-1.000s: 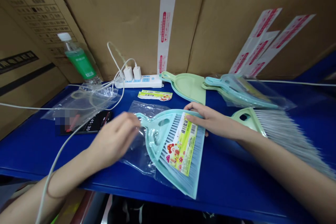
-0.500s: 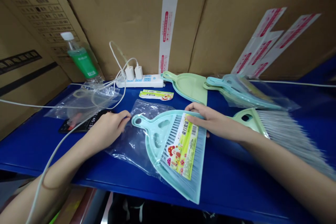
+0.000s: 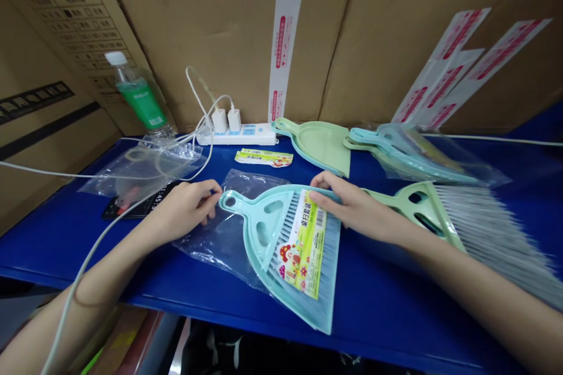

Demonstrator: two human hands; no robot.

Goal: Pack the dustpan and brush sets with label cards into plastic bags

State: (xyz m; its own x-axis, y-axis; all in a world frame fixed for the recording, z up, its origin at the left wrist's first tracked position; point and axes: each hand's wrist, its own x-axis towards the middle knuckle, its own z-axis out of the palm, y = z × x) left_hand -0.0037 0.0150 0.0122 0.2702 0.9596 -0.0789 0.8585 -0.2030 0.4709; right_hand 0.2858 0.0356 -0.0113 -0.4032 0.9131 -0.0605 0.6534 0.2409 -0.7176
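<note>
1. Left rear corner of the blue tabletop: a green-labelled bottle stands in front of the cartons. A flat clear bag lies beside its base.
2. Left part, forward of that bag: a black device shows lit digits, partly hidden by the left hand.
3. Left hand: fingers curled, thumb and forefinger close together at the handle loop of the dustpan set. From here I cannot tell whether the fingertips pinch anything.
4. Rear edge, left of centre: a white power strip carries two plugs; a printed card lies forward of it.
5. Middle, near the front edge: the pale-blue dustpan set lies with its brush nested, handle toward the left edge. A clear wrapper spreads beside and beneath the handle.
6. Rear edge, right of the strip: a green dustpan rests on a blue one.
7. Right hand: grips the set's far right corner, thumb over the label.
8. Right rear area: a bagged set; forward of it, a green brush, bristles toward the right edge.
</note>
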